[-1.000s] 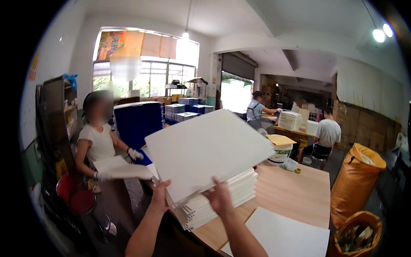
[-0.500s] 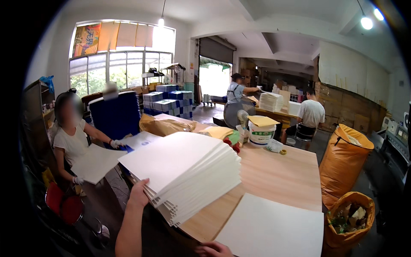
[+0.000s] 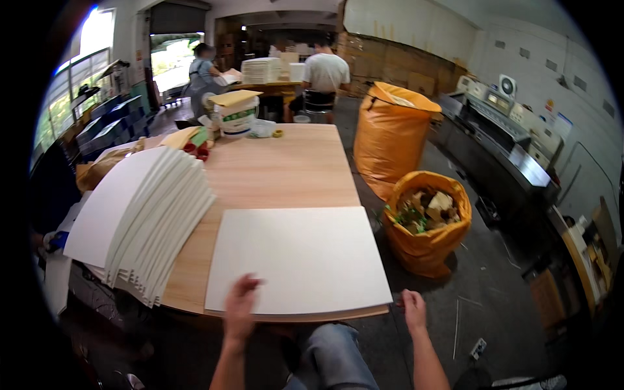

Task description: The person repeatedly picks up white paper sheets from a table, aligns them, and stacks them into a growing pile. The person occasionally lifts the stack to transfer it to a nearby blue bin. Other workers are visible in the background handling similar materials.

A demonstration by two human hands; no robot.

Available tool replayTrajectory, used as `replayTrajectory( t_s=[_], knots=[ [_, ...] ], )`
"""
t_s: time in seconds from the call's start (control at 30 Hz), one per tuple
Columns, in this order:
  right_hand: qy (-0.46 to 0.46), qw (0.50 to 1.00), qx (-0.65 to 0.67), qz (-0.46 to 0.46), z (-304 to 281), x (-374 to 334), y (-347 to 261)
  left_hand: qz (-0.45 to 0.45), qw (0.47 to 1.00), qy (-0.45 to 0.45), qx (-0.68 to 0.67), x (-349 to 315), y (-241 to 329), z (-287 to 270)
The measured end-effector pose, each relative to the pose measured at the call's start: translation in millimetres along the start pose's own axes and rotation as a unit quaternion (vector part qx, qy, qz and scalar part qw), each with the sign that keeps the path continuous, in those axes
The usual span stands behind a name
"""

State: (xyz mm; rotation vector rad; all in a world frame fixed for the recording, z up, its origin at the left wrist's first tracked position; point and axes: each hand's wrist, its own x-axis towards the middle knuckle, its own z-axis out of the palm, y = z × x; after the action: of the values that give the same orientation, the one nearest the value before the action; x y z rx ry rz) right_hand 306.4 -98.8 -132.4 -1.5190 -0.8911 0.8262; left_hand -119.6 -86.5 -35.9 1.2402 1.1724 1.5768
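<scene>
A large white board (image 3: 299,263) lies flat on the wooden table in front of me, close to its near edge. Over the board's near left part is my left hand (image 3: 242,304), its fingers smeared by motion; I see nothing in it. My right hand (image 3: 414,310) is just off the board's near right corner, loosely curled, with a gap between thumb and fingers and nothing visible in it. To the left, a tall stack of white boards (image 3: 146,214) leans in a fanned slant, its near edge reaching past the table edge.
A white bucket (image 3: 235,117) with a yellow sheet on top stands on the wooden table (image 3: 286,162), beside a tape roll (image 3: 278,133). Two orange sacks (image 3: 393,143) stand right of the table. Co-workers sit and stand at the back. Machinery (image 3: 500,123) lines the right wall.
My view has swung right, so the stack now appears farther left. My left hand has left the stack and come over the flat board. My right hand is now beside its near right corner.
</scene>
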Motion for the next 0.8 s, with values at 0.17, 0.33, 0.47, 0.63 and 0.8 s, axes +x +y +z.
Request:
replayTrajectory(
  t_s=[0.17, 0.33, 0.47, 0.63, 0.8],
  knots=[
    [-0.100, 0.973, -0.207, 0.000, 8.6, 1.0, -21.4, 0.281, 0.885, -0.272, 0.252, 39.1, -35.8, 121.6],
    [-0.189, 0.935, -0.296, -0.045, 3.2, 14.3, -38.2, 0.088, 0.918, -0.340, 0.182, 35.6, -60.5, 122.8],
    [-0.136, 0.983, -0.120, -0.037, 37.3, -2.3, -119.6, 0.129, 0.920, -0.336, 0.156, 37.5, -51.6, 115.0],
    [-0.124, 0.992, 0.001, 0.021, 66.5, -5.9, -116.4, 0.080, 0.913, -0.363, 0.167, 36.9, -50.3, 118.0],
    [-0.087, 0.993, -0.014, -0.072, 81.3, -13.2, -125.7, 0.114, 0.893, -0.381, 0.212, 39.8, -43.4, 115.1]
  ],
)
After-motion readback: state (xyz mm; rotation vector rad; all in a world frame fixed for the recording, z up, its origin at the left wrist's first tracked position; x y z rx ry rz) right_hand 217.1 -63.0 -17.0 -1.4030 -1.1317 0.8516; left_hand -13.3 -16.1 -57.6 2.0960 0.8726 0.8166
